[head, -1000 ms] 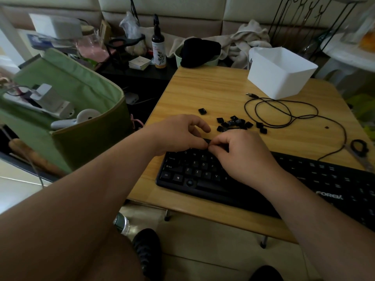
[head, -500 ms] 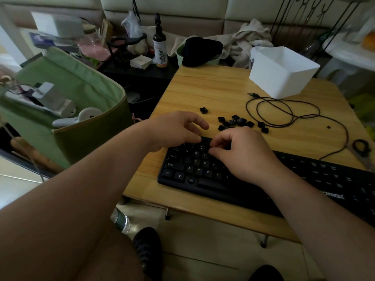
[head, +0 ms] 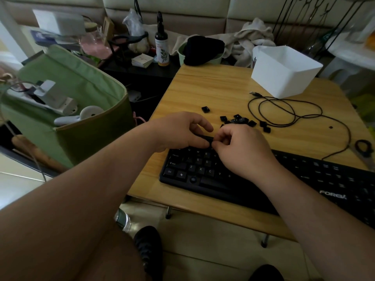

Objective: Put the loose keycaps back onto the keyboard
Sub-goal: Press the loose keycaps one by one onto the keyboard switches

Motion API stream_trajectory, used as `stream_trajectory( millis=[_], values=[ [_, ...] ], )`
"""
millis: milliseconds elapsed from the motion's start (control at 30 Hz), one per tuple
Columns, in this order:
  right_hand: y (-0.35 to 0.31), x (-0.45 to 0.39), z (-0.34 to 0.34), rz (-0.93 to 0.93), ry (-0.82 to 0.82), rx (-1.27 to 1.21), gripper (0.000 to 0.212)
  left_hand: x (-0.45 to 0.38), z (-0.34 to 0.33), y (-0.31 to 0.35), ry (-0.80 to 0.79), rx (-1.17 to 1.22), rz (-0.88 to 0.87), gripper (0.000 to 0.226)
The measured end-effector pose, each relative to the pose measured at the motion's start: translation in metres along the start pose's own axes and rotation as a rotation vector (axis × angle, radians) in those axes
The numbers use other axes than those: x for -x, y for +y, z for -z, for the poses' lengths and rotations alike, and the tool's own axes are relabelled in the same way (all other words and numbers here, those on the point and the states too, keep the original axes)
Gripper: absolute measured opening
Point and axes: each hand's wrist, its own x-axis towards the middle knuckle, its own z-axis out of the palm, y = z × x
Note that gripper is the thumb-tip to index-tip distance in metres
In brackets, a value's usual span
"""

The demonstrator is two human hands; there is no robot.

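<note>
Fingers of the left hand point(head: 178, 130) and right hand point(head: 241, 147) pinch together at the top rows of the black plastic keyboard point(head: 203, 169) — apparently seating a keycap, itself hidden. Just beyond the keyboard, loose black keycaps point(head: 237, 119) wait within reach.

kbd point(head: 304, 179) front edge reads "forev"; keycap legends q w e, s d, z x c v, ctrl, shift.

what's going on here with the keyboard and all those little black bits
A person is refitting keycaps on a black keyboard on a wooden table. The left hand and right hand meet at its top left rows, fingertips together on something small, probably a keycap. More loose keycaps lie behind it, beside a coiled cable and a white bin.
</note>
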Motion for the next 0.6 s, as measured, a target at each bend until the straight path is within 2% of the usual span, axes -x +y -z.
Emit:
stream_trajectory(
  millis=[200, 400, 600],
  values=[
    [-0.0024, -0.0063, 0.0038, -0.026, -0.104, 0.075, 0.019, -0.0011, -0.0005, -0.0010, 0.001, 0.005, -0.002, 0.039],
    [-0.0031, -0.0094, 0.0019, -0.046, -0.063, 0.057, 0.012, -0.0038, -0.0006, -0.0033, 0.004, 0.002, -0.003, 0.038],
    [-0.0034, -0.0088, 0.0023, -0.093, -0.108, -0.001, 0.014, -0.0025, -0.0008, -0.0028, -0.011, 0.011, -0.007, 0.040]
  ],
)
